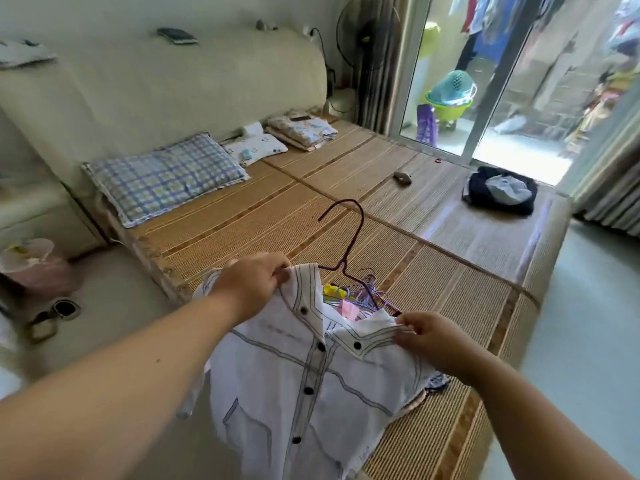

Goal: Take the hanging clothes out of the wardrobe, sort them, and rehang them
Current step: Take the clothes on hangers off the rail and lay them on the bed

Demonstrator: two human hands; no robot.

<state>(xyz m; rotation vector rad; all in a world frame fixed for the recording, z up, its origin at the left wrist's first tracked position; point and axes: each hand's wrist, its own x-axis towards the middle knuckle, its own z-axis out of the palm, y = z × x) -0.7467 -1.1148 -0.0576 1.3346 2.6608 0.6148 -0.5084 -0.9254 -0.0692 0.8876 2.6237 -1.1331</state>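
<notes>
White shirt [304,386], dark stitching, blk buttons, was front-up above bamboo mat's [450,299] near edge; purple wire hanger [349,237] rose from collar, hook up; more hangers [369,292] behind.

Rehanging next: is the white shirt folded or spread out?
Spread out: left hand and right hand hold the white shirt apart at its collar, button front showing.

Single head-worn wide-angle view, looking forward and down across the bed [346,209] toward the balcony door [485,81]; hands close below the lens.
</notes>
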